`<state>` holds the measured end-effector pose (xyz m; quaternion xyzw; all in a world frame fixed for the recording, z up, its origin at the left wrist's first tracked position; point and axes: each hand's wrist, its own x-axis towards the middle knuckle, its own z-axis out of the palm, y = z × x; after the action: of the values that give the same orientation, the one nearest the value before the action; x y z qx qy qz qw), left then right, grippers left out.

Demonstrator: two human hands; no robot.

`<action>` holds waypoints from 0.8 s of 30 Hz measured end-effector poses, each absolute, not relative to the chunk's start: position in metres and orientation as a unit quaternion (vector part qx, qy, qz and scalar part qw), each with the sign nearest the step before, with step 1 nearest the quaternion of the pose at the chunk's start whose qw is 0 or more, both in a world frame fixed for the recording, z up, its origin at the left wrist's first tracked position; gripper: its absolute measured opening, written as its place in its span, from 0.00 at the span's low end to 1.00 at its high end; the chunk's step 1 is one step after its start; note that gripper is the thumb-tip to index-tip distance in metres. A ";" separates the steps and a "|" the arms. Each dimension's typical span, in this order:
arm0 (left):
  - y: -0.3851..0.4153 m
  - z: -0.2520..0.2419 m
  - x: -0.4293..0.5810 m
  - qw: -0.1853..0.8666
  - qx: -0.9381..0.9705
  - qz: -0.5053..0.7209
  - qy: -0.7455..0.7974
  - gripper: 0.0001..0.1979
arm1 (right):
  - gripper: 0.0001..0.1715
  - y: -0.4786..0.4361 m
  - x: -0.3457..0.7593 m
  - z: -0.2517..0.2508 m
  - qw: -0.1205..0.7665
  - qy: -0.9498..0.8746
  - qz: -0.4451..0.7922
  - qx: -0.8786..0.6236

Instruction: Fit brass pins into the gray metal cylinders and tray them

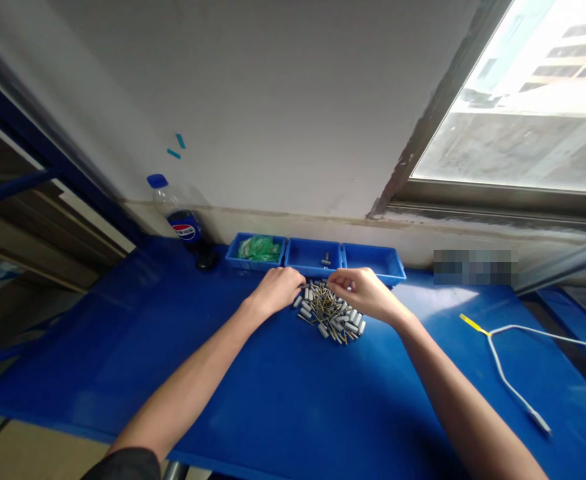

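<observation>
A pile of small metal parts (330, 313), grey cylinders mixed with thin brass-coloured pins, lies on the blue table (283, 400). At the pile's upper left edge is my left hand (281, 288), its fingers curled together; whatever they pinch is too small to name. My right hand (355, 287) hovers over the upper right of the pile with fingertips bent inward, and what it grips cannot be made out. Just behind both hands, the middle blue bin (305, 253) holds a few metal cylinders (326, 259).
The left bin (233, 257) contains green plastic packets (261, 249); a third bin (373, 260) stands at the right. A cola bottle (185, 227) is by the wall (273, 120). A white cable (503, 377) with a yellow tag lies on the right.
</observation>
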<state>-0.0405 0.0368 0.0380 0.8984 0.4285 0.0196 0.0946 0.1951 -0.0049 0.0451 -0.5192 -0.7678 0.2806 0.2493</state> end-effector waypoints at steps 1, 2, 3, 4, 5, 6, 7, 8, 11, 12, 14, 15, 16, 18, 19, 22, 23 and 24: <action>0.037 0.037 -0.039 0.086 0.897 0.016 0.433 0.09 | 0.11 -0.003 0.192 0.045 0.267 -0.762 0.287 -0.516; 0.037 0.035 -0.038 0.078 0.896 0.013 0.436 0.09 | 0.11 -0.001 0.188 0.044 0.282 -0.755 0.292 -0.515; 0.037 0.034 -0.037 0.072 0.896 0.011 0.439 0.08 | 0.11 0.000 0.186 0.043 0.295 -0.749 0.294 -0.515; 0.037 0.033 -0.036 0.068 0.895 0.011 0.440 0.08 | 0.11 0.001 0.183 0.041 0.304 -0.743 0.296 -0.518; 0.037 0.033 -0.036 0.065 0.895 0.013 0.441 0.08 | 0.11 0.002 0.182 0.039 0.311 -0.737 0.296 -0.521; 0.038 0.033 -0.036 0.063 0.894 0.018 0.442 0.08 | 0.10 0.003 0.180 0.036 0.316 -0.731 0.297 -0.526; 0.038 0.032 -0.036 0.062 0.894 0.024 0.442 0.08 | 0.10 0.004 0.179 0.033 0.319 -0.726 0.299 -0.531; 0.039 0.032 -0.037 0.060 0.895 0.030 0.441 0.08 | 0.10 0.004 0.179 0.029 0.321 -0.721 0.301 -0.536; 0.040 0.032 -0.041 0.054 0.900 0.037 0.432 0.08 | 0.10 0.004 0.178 0.021 0.322 -0.710 0.306 -0.547; 0.040 0.032 -0.043 0.052 0.902 0.037 0.427 0.07 | 0.10 0.004 0.178 0.019 0.321 -0.709 0.307 -0.547; 0.040 0.030 -0.044 0.046 0.905 0.037 0.422 0.07 | 0.10 0.003 0.177 0.017 0.319 -0.711 0.308 -0.547; 0.039 0.029 -0.044 0.044 0.906 0.036 0.420 0.08 | 0.10 0.003 0.177 0.017 0.319 -0.712 0.307 -0.545; 0.039 0.028 -0.044 0.041 0.907 0.034 0.418 0.08 | 0.10 0.002 0.177 0.017 0.320 -0.714 0.306 -0.543; 0.039 0.026 -0.043 0.037 0.908 0.028 0.416 0.09 | 0.10 0.001 0.176 0.018 0.323 -0.718 0.302 -0.538; 0.039 0.026 -0.043 0.034 0.908 0.025 0.416 0.09 | 0.10 0.001 0.176 0.019 0.324 -0.719 0.301 -0.536; 0.039 0.029 -0.042 0.030 0.907 0.023 0.419 0.08 | 0.10 0.000 0.176 0.021 0.321 -0.722 0.300 -0.535; 0.039 0.031 -0.042 0.031 0.906 0.025 0.420 0.07 | 0.10 0.000 0.176 0.021 0.319 -0.721 0.298 -0.538; 0.039 0.034 -0.042 0.034 0.906 0.032 0.421 0.06 | 0.09 0.000 0.177 0.021 0.319 -0.719 0.296 -0.542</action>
<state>-0.0418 0.0394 0.0336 0.9057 0.4212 0.0320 0.0345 0.1766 -0.0001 0.0207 -0.5421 -0.7189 0.2962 0.3186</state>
